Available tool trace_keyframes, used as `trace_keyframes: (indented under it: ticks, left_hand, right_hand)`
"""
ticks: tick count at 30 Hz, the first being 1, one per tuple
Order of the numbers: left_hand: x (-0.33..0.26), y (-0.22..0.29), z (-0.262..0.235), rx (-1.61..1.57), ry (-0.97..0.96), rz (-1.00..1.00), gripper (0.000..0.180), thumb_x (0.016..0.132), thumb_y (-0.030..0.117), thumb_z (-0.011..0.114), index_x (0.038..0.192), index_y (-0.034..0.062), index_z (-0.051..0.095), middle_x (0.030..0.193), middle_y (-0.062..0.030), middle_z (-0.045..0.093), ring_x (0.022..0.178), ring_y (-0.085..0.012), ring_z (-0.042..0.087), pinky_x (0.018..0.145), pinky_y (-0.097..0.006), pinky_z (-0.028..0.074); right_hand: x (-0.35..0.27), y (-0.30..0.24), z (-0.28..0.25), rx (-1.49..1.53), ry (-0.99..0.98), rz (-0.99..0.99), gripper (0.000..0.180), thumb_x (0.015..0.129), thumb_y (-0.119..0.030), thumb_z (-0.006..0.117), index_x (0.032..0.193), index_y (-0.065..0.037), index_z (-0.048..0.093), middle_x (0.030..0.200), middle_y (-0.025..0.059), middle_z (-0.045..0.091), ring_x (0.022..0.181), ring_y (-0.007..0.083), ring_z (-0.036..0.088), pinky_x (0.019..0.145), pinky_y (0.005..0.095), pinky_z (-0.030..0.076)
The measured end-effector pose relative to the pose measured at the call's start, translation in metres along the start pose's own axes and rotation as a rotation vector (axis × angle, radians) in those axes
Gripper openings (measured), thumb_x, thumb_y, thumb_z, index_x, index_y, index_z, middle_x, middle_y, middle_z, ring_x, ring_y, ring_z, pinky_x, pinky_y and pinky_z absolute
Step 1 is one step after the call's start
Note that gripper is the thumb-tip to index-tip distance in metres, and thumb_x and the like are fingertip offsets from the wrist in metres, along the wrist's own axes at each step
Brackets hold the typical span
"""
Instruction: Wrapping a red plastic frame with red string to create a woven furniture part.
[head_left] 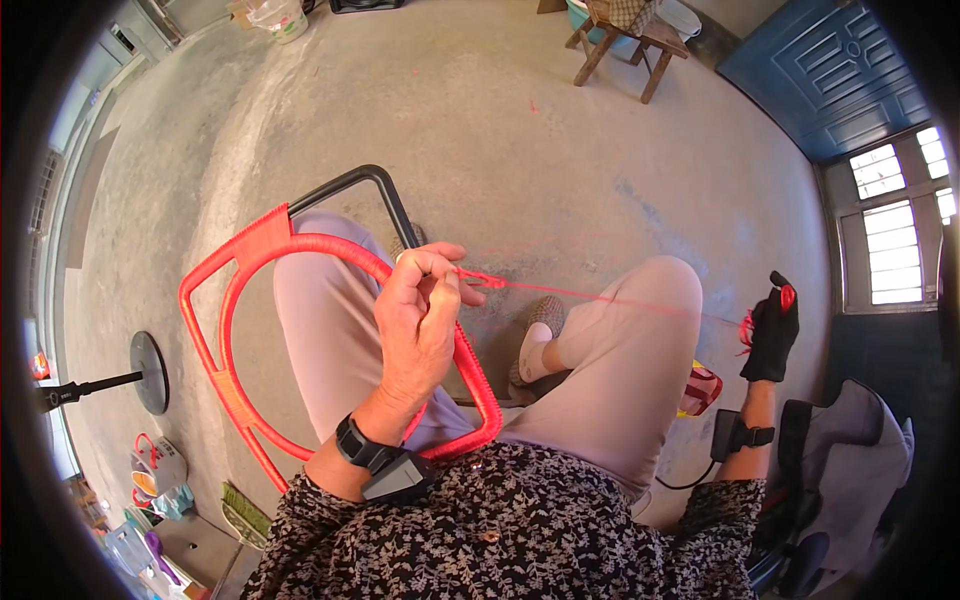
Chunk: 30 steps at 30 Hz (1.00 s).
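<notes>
While the left hand [418,315] is pinching a looped bit of red strand [492,281] between thumb and forefinger, the right hand [773,335] is hovering well to the right in its black glove [769,354], its fingers curling around more of the same material. From my end I am reading that spread as a way of holding the length between them straight, since it is running taut over the right knee [668,285]. The glove is perhaps sparing the fingers from the strand's bite, and the left is working bare, maybe for a finer feel. What exactly the gloved fingertips are gripping I am not making out, though a small red tangle [746,330] is showing beside them. The red-wrapped frame [264,240], with its inner ring [330,243], is lying to the left, leaning across the left thigh [312,320], which is seemingly serving as its support. Its far corner is showing bare black tube [335,187]. As the left forearm [385,412] is passing over the ring, I am guessing that it is helping to steady the frame. Far off to the right, a wooden stool [660,38] is standing on the concrete floor [500,150], well apart from both hands.
</notes>
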<state>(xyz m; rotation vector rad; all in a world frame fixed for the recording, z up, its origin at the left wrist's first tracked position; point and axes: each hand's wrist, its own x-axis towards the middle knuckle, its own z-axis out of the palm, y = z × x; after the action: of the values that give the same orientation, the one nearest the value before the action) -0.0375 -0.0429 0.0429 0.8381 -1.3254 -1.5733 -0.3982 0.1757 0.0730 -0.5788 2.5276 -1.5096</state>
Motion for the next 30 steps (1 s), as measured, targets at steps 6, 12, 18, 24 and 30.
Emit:
trace_keyframes:
  ticks: [6, 12, 18, 24, 30]
  left_hand:
    - [0.001, -0.002, -0.003, 0.016, 0.027, 0.028, 0.007, 0.092, 0.007, 0.047, 0.087, 0.0026, 0.049, 0.108, -0.011, 0.056, 0.074, -0.0138, 0.062, 0.071, -0.027, 0.049]
    - [0.003, -0.001, -0.004, -0.049, 0.033, 0.013, 0.006, 0.092, 0.006, 0.047, 0.087, 0.0028, 0.05, 0.108, -0.0108, 0.057, 0.073, -0.0131, 0.061, 0.07, -0.027, 0.05]
    - [0.001, 0.007, -0.004, -0.057, 0.02, -0.019, 0.007, 0.091, 0.006, 0.046, 0.086, 0.0037, 0.05, 0.105, -0.0108, 0.059, 0.072, -0.0142, 0.061, 0.069, -0.028, 0.05]
    - [0.0, 0.008, -0.004, -0.168, 0.0, -0.077, 0.007, 0.09, 0.005, 0.045, 0.086, 0.0043, 0.05, 0.104, -0.0109, 0.06, 0.071, -0.0154, 0.061, 0.07, -0.029, 0.051]
    - [0.0, 0.003, -0.011, -0.119, -0.024, 0.009, 0.005, 0.088, 0.006, 0.047, 0.088, 0.0039, 0.052, 0.102, -0.0119, 0.061, 0.088, -0.0146, 0.058, 0.081, -0.03, 0.048]
  right_hand:
    - [0.023, 0.085, -0.086, -1.023, 0.135, -0.114, 0.037, 0.095, -0.046, 0.039, 0.119, -0.022, 0.052, 0.089, 0.0178, 0.065, 0.084, 0.0341, 0.063, 0.072, 0.0438, 0.048]
    - [0.014, 0.103, -0.117, -1.148, 0.121, 0.154, 0.042, 0.093, -0.047, 0.04, 0.117, -0.015, 0.053, 0.103, 0.0197, 0.064, 0.097, 0.0412, 0.059, 0.079, 0.0496, 0.047]
    - [-0.008, 0.026, -0.006, -0.182, -0.147, 0.12, 0.02, 0.087, -0.024, 0.06, 0.1, -0.009, 0.057, 0.078, 0.0063, 0.058, 0.063, 0.0147, 0.056, 0.057, 0.0261, 0.047]
    - [-0.096, -0.044, 0.113, -0.529, -0.933, -0.543, 0.027, 0.087, -0.017, 0.058, 0.111, -0.006, 0.061, 0.089, 0.0156, 0.066, 0.076, 0.0254, 0.064, 0.069, 0.036, 0.05]
    - [-0.077, -0.034, 0.096, -0.513, -1.193, -0.62, 0.025, 0.084, -0.02, 0.06, 0.105, -0.006, 0.063, 0.079, 0.0136, 0.065, 0.07, 0.0251, 0.063, 0.064, 0.0348, 0.049]
